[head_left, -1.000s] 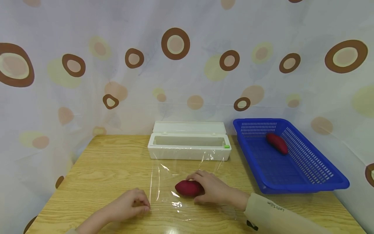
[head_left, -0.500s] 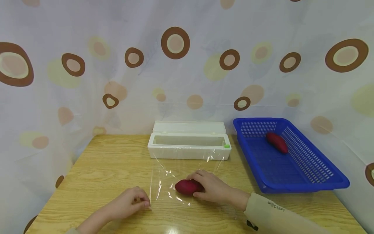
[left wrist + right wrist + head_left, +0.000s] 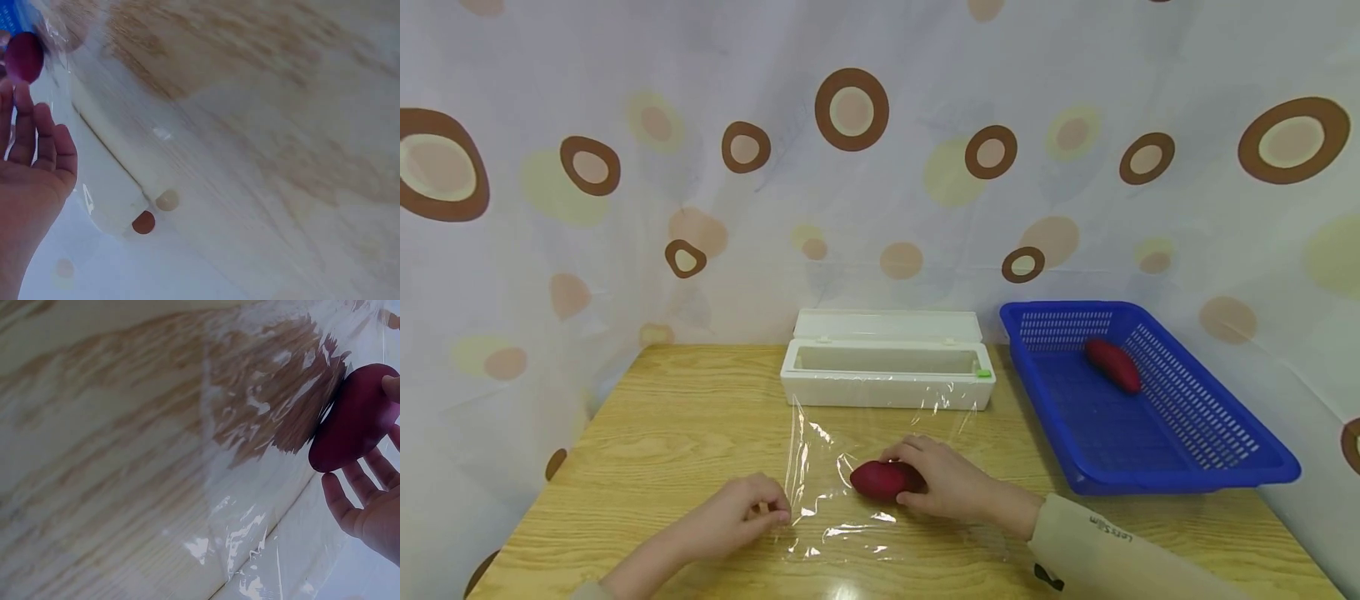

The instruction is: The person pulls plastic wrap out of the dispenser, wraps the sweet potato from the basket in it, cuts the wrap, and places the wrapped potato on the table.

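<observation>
A dark red sweet potato lies on a sheet of clear cling film on the table. From its right side my right hand grips it, fingers behind and thumb in front; the right wrist view shows this sweet potato between thumb and fingers. My left hand pinches the film's near left edge between thumb and curled fingers. In the left wrist view the left hand shows its fingers, but the pinch itself is hard to make out. The film runs back to a white dispenser box.
The box's lid stands raised, and a small green slider sits at its right end. A blue basket on the right holds another sweet potato. Behind the wooden table hangs a patterned curtain.
The left hand has shifted slightly up and right, and the film's creases and glints have changed around the sweet potato. The right hand and sweet potato have stayed almost in place.
</observation>
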Tool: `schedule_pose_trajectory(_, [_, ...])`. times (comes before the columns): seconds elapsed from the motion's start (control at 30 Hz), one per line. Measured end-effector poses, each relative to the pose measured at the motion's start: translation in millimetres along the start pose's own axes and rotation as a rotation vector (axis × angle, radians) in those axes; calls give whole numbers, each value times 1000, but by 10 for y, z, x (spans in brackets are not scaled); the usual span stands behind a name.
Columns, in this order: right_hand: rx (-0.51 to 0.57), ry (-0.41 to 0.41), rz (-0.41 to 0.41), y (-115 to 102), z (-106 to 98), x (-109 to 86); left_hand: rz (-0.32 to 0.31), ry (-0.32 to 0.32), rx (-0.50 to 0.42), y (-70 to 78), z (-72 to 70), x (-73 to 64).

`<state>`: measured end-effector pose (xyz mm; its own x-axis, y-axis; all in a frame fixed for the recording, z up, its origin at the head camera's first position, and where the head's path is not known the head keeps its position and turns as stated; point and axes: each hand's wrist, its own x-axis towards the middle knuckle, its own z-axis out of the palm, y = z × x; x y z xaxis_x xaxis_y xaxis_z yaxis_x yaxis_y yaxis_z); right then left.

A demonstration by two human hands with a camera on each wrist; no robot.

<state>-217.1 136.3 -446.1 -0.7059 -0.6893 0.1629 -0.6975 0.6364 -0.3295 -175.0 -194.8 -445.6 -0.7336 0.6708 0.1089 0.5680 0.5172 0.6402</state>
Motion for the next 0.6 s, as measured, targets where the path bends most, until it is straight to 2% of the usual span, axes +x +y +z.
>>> schedule_pose_trajectory(0.07, [2,4,1,-4,-12,-3,60,-49,31,-5,34,7])
schedule_pose_trajectory(0.13, [3,5,2,-9,-27,-5,92,-104,61,-19,69,4])
schedule_pose_trajectory(0.23, [-5,21,1,-17,-57,-19,74,-149,86,-42,93,-10])
schedule_pose_trajectory(0.43, [-66,93,-109,3,-169,-162,128,-132,163,-89,87,-16])
schedule_pose_trajectory(0.6, [-98,88,-171,58,-271,-418,144,-128,182,-120,90,-24])
